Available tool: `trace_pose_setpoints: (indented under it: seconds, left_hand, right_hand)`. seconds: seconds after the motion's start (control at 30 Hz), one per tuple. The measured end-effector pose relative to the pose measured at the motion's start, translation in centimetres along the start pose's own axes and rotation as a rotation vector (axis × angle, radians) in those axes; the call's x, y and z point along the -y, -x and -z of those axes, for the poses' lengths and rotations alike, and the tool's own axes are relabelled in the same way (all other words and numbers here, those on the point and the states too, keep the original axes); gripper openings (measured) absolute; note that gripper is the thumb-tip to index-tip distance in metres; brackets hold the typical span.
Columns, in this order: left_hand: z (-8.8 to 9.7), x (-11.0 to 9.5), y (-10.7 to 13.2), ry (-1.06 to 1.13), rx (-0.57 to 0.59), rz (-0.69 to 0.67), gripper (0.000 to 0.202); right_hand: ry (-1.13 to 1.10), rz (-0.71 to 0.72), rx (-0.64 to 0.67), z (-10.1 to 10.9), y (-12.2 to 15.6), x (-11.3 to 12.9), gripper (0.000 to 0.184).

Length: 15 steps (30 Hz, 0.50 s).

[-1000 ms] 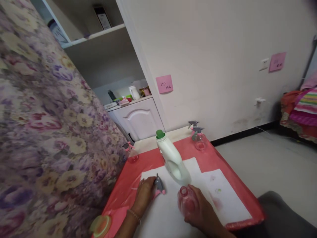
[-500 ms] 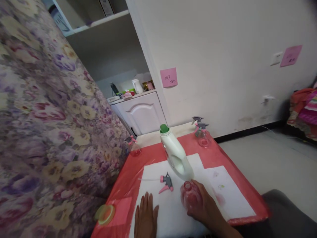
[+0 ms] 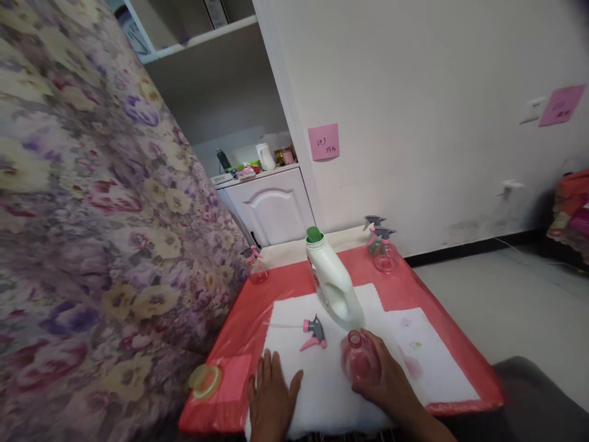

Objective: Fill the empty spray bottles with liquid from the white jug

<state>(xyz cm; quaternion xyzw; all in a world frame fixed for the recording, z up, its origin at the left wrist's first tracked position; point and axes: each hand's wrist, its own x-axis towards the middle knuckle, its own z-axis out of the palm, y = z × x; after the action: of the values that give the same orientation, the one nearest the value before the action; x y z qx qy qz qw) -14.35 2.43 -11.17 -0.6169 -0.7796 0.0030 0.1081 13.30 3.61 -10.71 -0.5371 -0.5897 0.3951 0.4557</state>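
Observation:
My right hand (image 3: 385, 376) is wrapped around a clear pinkish spray bottle body (image 3: 358, 361), which has no head on its neck. Fingers spread, my left hand (image 3: 272, 396) lies flat on the white cloth (image 3: 322, 393). Between the hands and farther back rests a loose grey and pink spray head (image 3: 315, 332), its thin tube pointing left. Just behind the bottle stands a large white jug (image 3: 335, 282) with a handle and an uncapped neck. Something green (image 3: 314, 234) sticks up from the jug's mouth.
Spray bottles with heads stand at the table's back left (image 3: 257, 270) and back right (image 3: 385, 255). A yellowish-green round lid (image 3: 205, 381) lies near the left edge by a pink paper (image 3: 235, 376). A stained white sheet (image 3: 432, 356) is at right. A floral curtain (image 3: 115, 245) hangs along the left.
The whole view has shifted slightly, so things appear a bit farther right. My left thumb has spread wider from the fingers. My right hand still holds the spray bottle body.

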Motion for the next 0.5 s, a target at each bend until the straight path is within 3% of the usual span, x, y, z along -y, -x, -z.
trace_pose_setpoints:
  seconds: [0.17,0.5]
  left_hand:
    - [-0.9,-0.1,0.6,0.076,-0.005,-0.099,0.065]
    - [-1.2,-0.2,0.4,0.061,-0.039,-0.109,0.057]
  right_hand:
    - [0.013,0.013,0.001,0.0,-0.1,-0.2,0.084]
    - [0.02,0.028,-0.001,0.0,-0.1,-0.1,0.084]
